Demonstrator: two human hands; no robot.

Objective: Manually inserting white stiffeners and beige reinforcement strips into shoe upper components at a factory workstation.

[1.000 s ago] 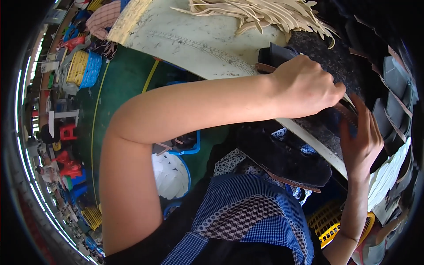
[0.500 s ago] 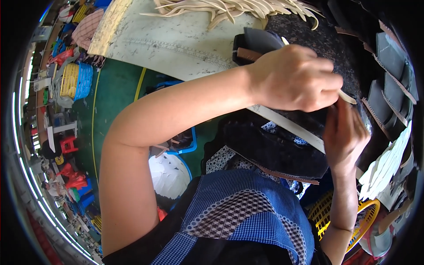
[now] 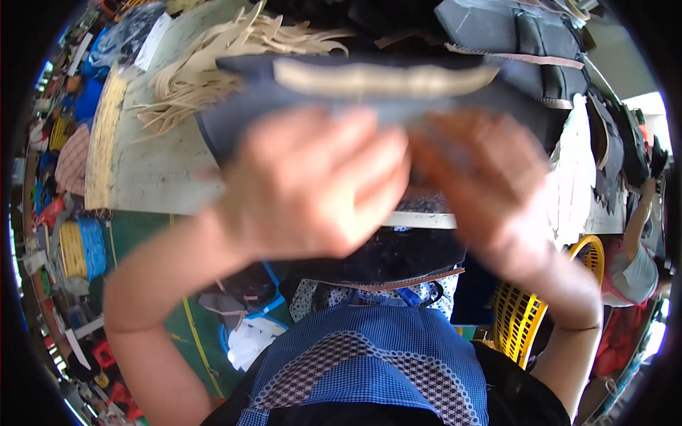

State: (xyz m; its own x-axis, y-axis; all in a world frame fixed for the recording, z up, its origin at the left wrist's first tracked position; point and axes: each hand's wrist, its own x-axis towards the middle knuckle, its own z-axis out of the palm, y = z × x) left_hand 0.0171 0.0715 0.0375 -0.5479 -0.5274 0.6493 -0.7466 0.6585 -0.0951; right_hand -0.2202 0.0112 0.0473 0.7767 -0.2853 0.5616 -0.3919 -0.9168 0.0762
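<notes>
Both hands are raised over the near side of the worktable (image 3: 153,174), blurred by motion. My left hand (image 3: 312,181) has its fingers curled at the near edge of a dark grey, leather-like panel (image 3: 419,106). Close beside it, my right hand (image 3: 490,174) is closed on the same edge farther right. Across the panel's far part lies a cream strip (image 3: 383,80), slightly wavy and pale. My fingertips are too smeared to show in detail. A black piece with a brown toothed edge (image 3: 369,259) hangs at the table's front, near my blue checked apron (image 3: 369,319).
Loose cream strips (image 3: 206,60) are heaped at the back left. Dark grey panels (image 3: 511,35) with brown edging lie at the back right, near white pieces (image 3: 574,170). A yellow basket (image 3: 515,319) stands at right; beyond it is another person (image 3: 636,277).
My hands have moved left, from the table's right side to in front of me. The cream strip, earlier between my hands, now lies across the dark panel. My view has swung rightward.
</notes>
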